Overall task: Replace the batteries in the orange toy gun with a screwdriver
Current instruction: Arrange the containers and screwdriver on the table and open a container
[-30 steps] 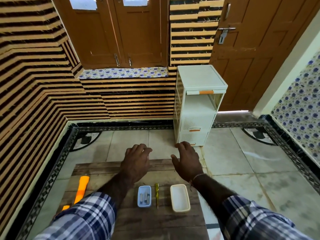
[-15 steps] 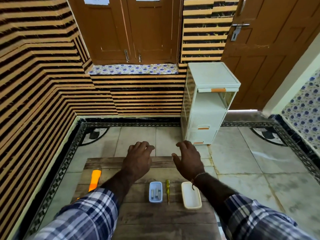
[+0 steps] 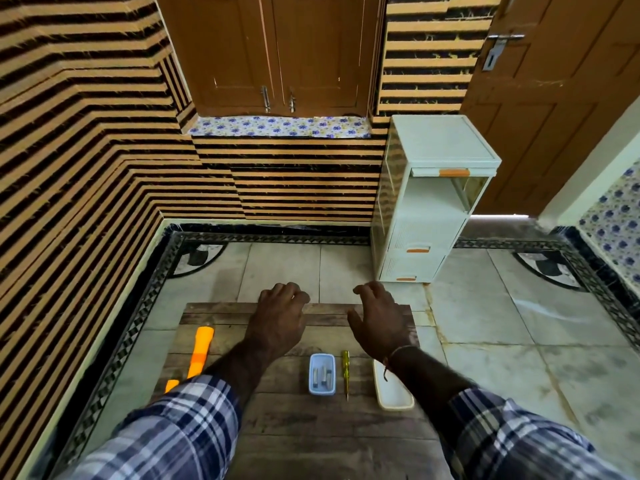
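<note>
The orange toy gun (image 3: 200, 351) lies on the left part of a dark wooden board (image 3: 298, 420), its rear end hidden behind my left sleeve. A small blue tray (image 3: 322, 374) holding batteries sits mid-board. Right beside it lies a yellow-handled screwdriver (image 3: 345, 370), tip pointing toward me. A cream tray (image 3: 394, 396) is at the right, partly covered by my right wrist. My left hand (image 3: 278, 320) and right hand (image 3: 379, 318) hover palm down over the board's far edge, fingers apart, holding nothing.
A white plastic drawer unit (image 3: 429, 199) with orange handles stands on the tiled floor beyond the board's right corner. A striped wall (image 3: 69, 174) runs along the left. Brown doors (image 3: 554, 98) are at the back and right.
The view has swung downward and leftward, so everything sits further right in the frame. Both hands keep the same hovering pose over the board's far edge.
</note>
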Available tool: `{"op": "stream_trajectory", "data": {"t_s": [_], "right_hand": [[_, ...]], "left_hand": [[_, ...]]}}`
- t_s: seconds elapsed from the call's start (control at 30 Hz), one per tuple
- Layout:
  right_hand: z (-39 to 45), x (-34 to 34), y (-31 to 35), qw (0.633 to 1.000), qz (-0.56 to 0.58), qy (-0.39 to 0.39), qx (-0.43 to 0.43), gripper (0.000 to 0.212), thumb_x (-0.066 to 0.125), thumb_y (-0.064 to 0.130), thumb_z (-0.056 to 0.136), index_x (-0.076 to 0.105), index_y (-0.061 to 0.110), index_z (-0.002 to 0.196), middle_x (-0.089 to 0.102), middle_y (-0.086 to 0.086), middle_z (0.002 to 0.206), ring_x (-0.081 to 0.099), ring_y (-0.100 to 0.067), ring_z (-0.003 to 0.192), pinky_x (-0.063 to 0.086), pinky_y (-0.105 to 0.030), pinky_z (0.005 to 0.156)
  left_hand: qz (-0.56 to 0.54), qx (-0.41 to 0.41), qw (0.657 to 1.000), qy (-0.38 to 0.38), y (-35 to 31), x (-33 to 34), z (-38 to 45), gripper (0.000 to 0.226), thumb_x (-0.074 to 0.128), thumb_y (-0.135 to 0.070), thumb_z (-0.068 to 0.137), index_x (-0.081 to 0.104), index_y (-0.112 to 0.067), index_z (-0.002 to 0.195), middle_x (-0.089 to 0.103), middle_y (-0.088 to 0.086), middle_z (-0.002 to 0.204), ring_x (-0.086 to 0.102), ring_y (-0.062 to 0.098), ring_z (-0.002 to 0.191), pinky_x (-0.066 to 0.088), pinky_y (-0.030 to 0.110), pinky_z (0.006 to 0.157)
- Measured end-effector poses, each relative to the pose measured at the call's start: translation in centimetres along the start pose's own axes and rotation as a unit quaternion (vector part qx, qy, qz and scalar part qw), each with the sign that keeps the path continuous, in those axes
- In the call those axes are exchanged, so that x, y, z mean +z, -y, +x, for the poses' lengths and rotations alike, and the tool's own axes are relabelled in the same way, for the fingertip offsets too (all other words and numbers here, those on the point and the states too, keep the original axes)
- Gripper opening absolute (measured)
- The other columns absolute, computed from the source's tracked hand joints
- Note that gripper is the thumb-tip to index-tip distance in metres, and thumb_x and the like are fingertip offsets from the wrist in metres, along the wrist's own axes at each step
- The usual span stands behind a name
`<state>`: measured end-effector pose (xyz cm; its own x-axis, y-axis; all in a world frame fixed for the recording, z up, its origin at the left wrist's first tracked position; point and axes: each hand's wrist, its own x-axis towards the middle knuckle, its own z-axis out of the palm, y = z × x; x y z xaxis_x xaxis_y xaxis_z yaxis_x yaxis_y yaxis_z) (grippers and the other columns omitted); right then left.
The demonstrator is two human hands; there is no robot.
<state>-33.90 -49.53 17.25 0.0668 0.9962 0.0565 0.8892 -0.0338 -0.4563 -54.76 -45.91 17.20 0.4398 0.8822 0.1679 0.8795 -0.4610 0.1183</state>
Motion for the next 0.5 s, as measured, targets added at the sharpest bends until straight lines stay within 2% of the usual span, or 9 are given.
{"op": "stream_trajectory", "data": {"t_s": [0.3,0.5], "right_hand": [[-0.2,0.9,0.3,1.000,-0.002,0.003,-0.002,0.047,0.054,0.042,0.092,0.046,0.021,0.133,0.044,-0.001,0.137,0.046,-0.018,0.121,0.046,-0.038,0.100],[-0.1,1.2,0.3,1.000,-0.007,0.005,-0.001,0.047,0.055,0.043,0.092,0.046,0.022,0.133,0.044,-0.001,0.138,0.047,-0.019,0.121,0.046,-0.038,0.099]], "left_hand": [[0.006,0.001,1.000,-0.010,0.7,0.3,-0.4,0.015,0.062,-0.027,0.082,0.064,-0.019,0.095,0.060,-0.001,0.099,0.056,0.022,0.092,0.046,0.039,0.078],[0.004,-0.004,1.000,-0.005,0.9,0.3,-0.5,0.018,0.054,-0.032,0.088,0.064,-0.020,0.098,0.058,-0.002,0.103,0.053,0.020,0.096,0.044,0.038,0.082]]}}
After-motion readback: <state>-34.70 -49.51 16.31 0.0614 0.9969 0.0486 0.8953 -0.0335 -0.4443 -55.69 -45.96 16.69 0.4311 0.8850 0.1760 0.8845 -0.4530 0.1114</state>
